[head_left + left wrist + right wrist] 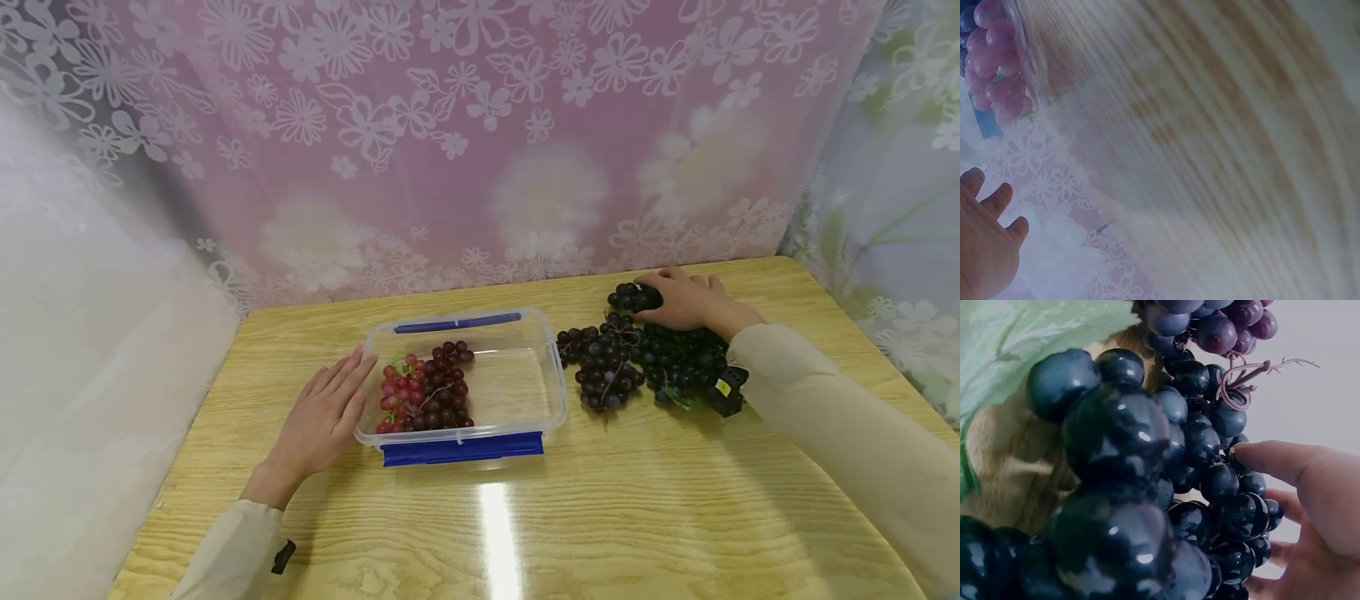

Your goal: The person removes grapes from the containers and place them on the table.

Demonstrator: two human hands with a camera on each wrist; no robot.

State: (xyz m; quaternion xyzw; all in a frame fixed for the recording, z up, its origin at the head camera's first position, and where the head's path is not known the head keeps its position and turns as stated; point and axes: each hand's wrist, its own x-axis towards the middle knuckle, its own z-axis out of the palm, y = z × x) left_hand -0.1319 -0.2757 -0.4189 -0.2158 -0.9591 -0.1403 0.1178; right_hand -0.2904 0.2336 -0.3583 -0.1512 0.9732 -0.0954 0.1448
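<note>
My left hand [322,417] rests with fairly straight fingers against the left wall of a clear plastic container [513,379] with blue latches. Inside its left half lie a red grape bunch [399,398] and a dark red bunch [446,387]. At the back right, my right hand [681,302] holds the right end of a black grape bunch [627,296]. In the right wrist view, the thumb presses the near side of that bunch [1235,519] and the other fingers reach behind it. The left wrist view shows the left fingers [999,199] spread and holding nothing.
More black grapes [603,367] lie just right of the container. Another dark pile [675,354] with a green leaf [681,398] sits under the right wrist. A wooden table [600,517] carries everything, with a pink floral curtain [465,167] behind its back edge.
</note>
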